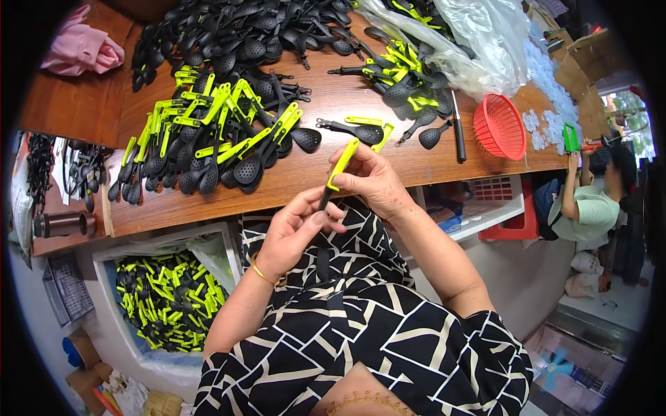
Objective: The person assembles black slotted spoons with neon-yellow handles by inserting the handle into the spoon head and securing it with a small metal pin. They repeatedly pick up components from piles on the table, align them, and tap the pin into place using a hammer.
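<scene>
You sit at a wooden workbench [326, 173], looking down at your own hands above your lap. Your right hand [371, 177] pinches a yellow-green plastic handle sleeve [342, 165] between thumb and fingertips, tilted toward one o'clock. Your left hand [295, 229], gold bangle at the wrist, curls its fingers round the thin black shank [323, 199] that comes out of the sleeve's lower end; whether the two parts are fully seated I cannot tell.

Judging by the piles, you seem to be partway through. At eleven o'clock from your hands lies a heap of finished slotted spoons [208, 145], matte black perforated bowls with glossy yellow-green grips. Beyond it, at twelve o'clock, a larger mound of bare black spoons [236, 35] has no grips yet, so plenty appears left. Just past your right hand, one black spoon [350, 130] lies beside a loose sleeve [364, 120]. At one o'clock a crinkled clear plastic bag [479, 41] spills more mixed pieces.

A red mesh basket [499, 127] sits at two o'clock, a folded pink cloth [80, 48] at ten o'clock. Under the bench, at eight o'clock, a lined white bin [166, 298] is full of black and yellow-green pieces. At three o'clock another person [590, 208] in a pale green top works apart from you
</scene>
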The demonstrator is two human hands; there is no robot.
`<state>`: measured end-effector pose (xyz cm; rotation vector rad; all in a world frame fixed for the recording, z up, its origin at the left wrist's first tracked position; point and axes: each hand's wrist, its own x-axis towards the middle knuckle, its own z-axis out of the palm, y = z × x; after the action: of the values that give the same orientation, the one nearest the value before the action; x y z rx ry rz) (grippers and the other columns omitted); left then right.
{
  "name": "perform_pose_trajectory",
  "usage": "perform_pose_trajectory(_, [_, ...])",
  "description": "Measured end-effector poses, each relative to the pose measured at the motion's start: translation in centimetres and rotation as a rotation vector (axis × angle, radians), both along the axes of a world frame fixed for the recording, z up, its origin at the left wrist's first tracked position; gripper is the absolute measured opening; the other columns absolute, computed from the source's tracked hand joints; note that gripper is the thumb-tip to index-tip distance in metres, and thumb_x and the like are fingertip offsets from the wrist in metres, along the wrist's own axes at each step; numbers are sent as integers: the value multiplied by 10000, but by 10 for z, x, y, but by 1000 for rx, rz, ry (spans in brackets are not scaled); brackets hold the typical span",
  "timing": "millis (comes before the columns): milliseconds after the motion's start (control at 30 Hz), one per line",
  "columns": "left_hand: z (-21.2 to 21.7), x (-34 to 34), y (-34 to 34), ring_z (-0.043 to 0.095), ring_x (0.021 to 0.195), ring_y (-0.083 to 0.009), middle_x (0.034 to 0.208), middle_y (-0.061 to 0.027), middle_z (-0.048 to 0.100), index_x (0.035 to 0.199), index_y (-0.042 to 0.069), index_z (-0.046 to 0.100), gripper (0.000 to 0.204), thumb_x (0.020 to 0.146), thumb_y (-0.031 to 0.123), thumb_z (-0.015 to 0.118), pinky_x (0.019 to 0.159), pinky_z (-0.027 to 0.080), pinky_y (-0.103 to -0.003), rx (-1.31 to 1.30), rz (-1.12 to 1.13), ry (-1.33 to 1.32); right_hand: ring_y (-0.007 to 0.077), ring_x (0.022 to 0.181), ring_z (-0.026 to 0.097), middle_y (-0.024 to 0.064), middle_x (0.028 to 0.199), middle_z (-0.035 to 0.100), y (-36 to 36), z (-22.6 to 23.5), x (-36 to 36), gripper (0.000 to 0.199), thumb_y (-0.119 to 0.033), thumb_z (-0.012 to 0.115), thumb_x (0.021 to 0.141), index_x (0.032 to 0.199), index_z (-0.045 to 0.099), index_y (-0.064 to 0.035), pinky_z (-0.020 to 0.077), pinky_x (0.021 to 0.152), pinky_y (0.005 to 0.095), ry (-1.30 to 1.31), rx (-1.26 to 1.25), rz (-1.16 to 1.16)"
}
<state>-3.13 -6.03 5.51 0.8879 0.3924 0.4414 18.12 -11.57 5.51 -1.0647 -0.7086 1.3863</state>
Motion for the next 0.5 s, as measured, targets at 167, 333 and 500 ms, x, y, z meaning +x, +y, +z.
perform_pose_trajectory(167, [-17, -8, 17, 767, 793, -180, 1125, -185, 755, 1343, 52, 563, 293, 1105, 224, 570, 734, 609, -275, -358, -321, -136, 164, 1029, 685, 54, 1075, 723, 2, -11, 2, 265, 3, 829, 861, 1080, 688, -43, 538, 973, 342, -87, 261, 289])
perform_pose_trajectory(333, [-32, -19, 4, 758, 850, -160, 1041, -141, 771, 1190, 41, 593, 162, 1057, 111, 652, 759, 592, -260, -71, 12, 213, 134, 1075, 669, 35, 1117, 728, 5, 10, -14, 596, -71, 792, 924, 1475, 565, -62, 547, 967, 326, -269, -94, 238])
perform_pose_trajectory(500, [-72, -18, -24, 755, 906, -168, 1086, -124, 776, 1205, 17, 631, 203, 1045, 130, 684, 796, 576, -268, -150, 209, 309, 121, 860, 718, 64, 1055, 757, 4, -3, -40, 627, -89, 788, 911, 1496, 563, -114, 600, 792, 297, -837, -70, 168])
